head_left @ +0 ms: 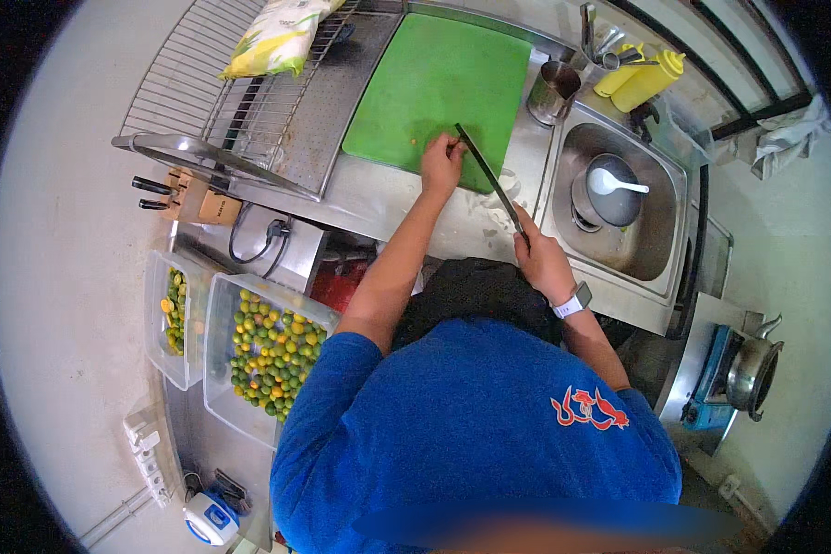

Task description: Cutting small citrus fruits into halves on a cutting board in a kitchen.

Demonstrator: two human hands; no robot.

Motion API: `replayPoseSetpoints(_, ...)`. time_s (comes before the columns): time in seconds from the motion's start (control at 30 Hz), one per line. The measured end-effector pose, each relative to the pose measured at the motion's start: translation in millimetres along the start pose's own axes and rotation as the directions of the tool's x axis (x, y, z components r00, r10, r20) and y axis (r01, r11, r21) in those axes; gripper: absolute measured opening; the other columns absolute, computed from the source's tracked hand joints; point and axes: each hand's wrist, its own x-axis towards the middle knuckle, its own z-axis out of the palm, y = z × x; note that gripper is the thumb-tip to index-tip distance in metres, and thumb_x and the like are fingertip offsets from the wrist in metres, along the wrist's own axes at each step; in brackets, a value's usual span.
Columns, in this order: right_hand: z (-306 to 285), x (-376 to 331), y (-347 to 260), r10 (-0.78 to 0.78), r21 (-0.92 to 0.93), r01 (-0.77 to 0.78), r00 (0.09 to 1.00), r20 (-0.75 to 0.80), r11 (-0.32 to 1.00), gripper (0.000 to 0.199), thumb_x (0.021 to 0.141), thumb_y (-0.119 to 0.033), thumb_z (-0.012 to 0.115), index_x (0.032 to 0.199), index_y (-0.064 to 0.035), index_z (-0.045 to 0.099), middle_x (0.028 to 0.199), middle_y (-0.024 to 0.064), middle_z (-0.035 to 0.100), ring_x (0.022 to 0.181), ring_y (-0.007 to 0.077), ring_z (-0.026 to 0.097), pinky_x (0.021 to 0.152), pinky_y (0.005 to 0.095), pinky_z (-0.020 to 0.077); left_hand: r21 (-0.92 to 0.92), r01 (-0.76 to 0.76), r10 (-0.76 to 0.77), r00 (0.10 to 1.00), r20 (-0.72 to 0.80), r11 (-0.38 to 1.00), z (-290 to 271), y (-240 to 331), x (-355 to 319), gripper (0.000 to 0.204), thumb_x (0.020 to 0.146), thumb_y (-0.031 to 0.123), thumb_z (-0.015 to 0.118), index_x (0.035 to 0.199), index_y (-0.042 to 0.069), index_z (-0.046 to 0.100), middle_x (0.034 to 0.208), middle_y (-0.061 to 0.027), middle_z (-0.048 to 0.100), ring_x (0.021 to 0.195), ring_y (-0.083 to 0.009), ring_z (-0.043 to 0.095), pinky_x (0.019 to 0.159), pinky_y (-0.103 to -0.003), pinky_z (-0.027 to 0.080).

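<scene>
My right hand (545,263) is wrapped round the handle of a long, dark kitchen knife (489,174). The blade slants up and to the left over the near right part of a green cutting board (443,69). Beside the blade's tip, my left hand (441,166) has its fingers curled together over the board's near edge. What those fingers hold, if anything, is too small to tell. A small orange-brown bit (414,141) lies on the board left of that hand. Pale scraps (500,198) are on the steel counter under the blade.
Right of the board, a steel sink (609,257) holds a pan (593,198) and a white spoon (617,183). A metal jug (554,90) and yellow squeeze bottles (651,81) stand behind it. To the left are a wire rack (180,78), knife block (203,198) and citrus tub (220,369).
</scene>
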Motion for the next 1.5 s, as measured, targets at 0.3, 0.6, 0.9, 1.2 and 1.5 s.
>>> replayPoseSetpoints(0.3,-3,10,-2,0.018,-0.064,-0.016,0.999,0.026,0.998,0.046,0.084,-0.018,0.045,0.128,-0.0159,0.035,0.060,0.0234,0.055,0.056,0.0404,0.055,0.055,0.0501,0.0432,0.021,-0.007,0.006,0.999,0.032,1.000,-1,0,2,0.015,0.078,0.015,0.060,0.083,0.002,0.054,0.075,-0.0164,0.055,0.069,-0.0320,0.055,0.061,-0.040,0.043)
replayPoseSetpoints(0.6,-1,25,-1,0.007,-0.085,-0.004,0.999,0.033,0.996,0.046,0.083,-0.018,0.045,0.128,-0.0155,0.035,0.060,0.0237,0.055,0.057,0.0402,0.055,0.055,0.0499,0.0435,0.048,-0.029,0.027,0.999,0.037,0.998,-2,0,2,0.016,0.078,0.015,0.060,0.082,0.001,0.053,0.076,-0.0167,0.055,0.069,-0.0319,0.055,0.062,-0.040,0.043)
replayPoseSetpoints(0.9,2,49,-4,-0.030,-0.046,0.031,0.999,0.024,0.998,0.047,0.083,-0.017,0.044,0.129,-0.0155,0.034,0.066,0.0250,0.056,0.062,0.0422,0.054,0.058,0.0490,0.0418,0.044,-0.032,0.031,0.999,0.026,0.999,-3,2,2,0.014,0.077,0.012,0.061,0.080,0.001,0.053,0.076,-0.0169,0.055,0.068,-0.0316,0.055,0.063,-0.039,0.043)
replayPoseSetpoints(1.2,17,84,1,-0.059,-0.016,0.060,0.998,0.029,0.998,0.048,0.082,-0.018,0.044,0.128,-0.0126,0.034,0.068,0.0274,0.057,0.064,0.0423,0.056,0.061,0.0510,0.0441,0.067,0.009,-0.014,0.998,0.068,0.998,-1,-1,2,0.017,0.079,0.016,0.061,0.084,0.002,0.055,0.076,-0.0154,0.058,0.068,-0.0271,0.058,0.063,-0.036,0.045)
replayPoseSetpoints(1.5,6,54,-3,-0.048,-0.044,0.051,0.997,0.067,0.998,0.049,0.082,-0.018,0.044,0.130,-0.0148,0.032,0.067,0.0249,0.057,0.063,0.0414,0.057,0.060,0.0506,0.0443,-0.064,0.015,-0.018,0.999,-0.038,0.998,0,-4,-4,0.015,0.076,0.013,0.062,0.081,0.001,0.053,0.073,-0.0158,0.055,0.069,-0.0310,0.056,0.062,-0.039,0.044)
